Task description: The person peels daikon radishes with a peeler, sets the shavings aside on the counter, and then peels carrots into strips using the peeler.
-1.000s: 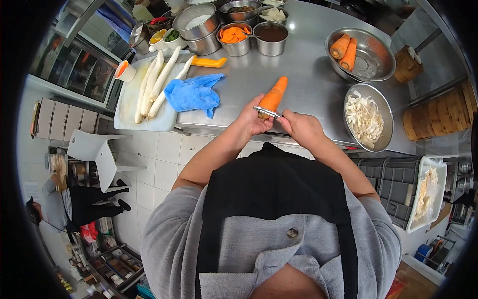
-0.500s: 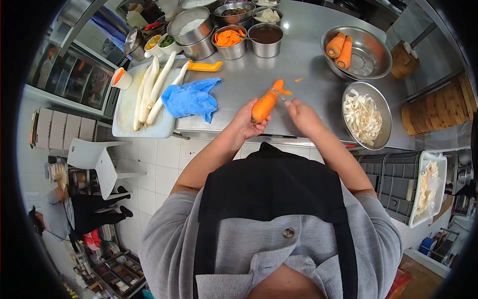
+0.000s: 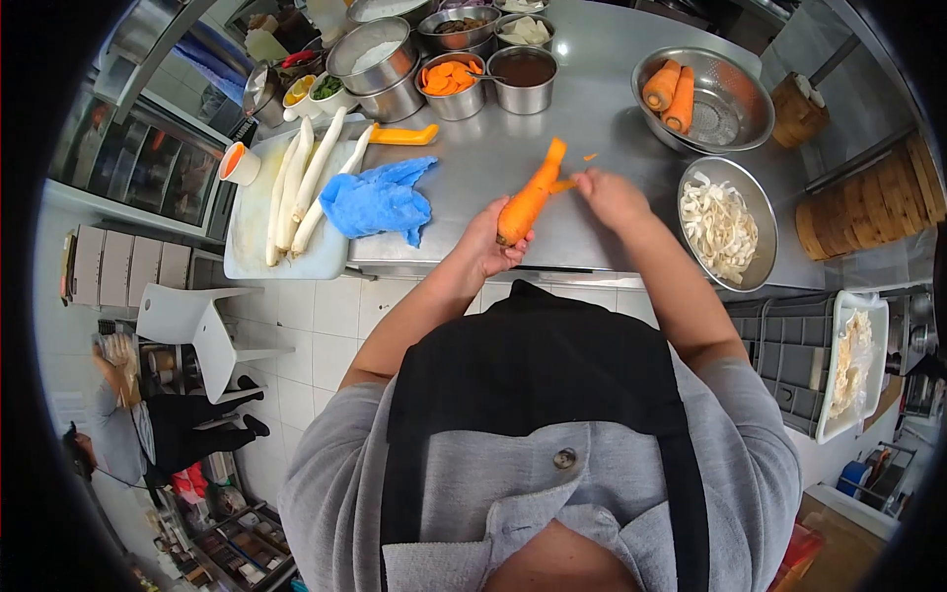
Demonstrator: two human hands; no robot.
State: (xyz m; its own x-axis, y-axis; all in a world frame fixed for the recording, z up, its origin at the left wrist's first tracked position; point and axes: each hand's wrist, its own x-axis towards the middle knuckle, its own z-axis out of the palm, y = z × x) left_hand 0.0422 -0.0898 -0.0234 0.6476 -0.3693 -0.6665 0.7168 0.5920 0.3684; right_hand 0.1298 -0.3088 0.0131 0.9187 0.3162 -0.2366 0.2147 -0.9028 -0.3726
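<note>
A large orange carrot (image 3: 523, 210) lies slanted in my left hand (image 3: 490, 242), thick end towards me and narrow end pointing away over the steel table. The left fingers are wrapped round its thick end. Just right of the carrot, my right hand (image 3: 614, 200) is closed on a small peeler, mostly hidden by the fingers. A strip of orange peel (image 3: 563, 185) shows between the carrot and the right fingertips. A small scrap of peel (image 3: 590, 157) lies on the table beyond that hand.
At left, a white cutting board (image 3: 247, 237) bears long white peeled roots (image 3: 314, 168), near a blue cloth (image 3: 380, 200) and yellow-handled tool (image 3: 402, 134). Steel containers, one with carrot slices (image 3: 449, 78), stand behind. Right are a colander (image 3: 742, 116) with carrots and a bowl of pale peelings (image 3: 720, 229).
My right hand has moved slightly right and away from me, off the carrot's side. The carrot's narrow end now shows more fully. The left hand keeps its hold.
</note>
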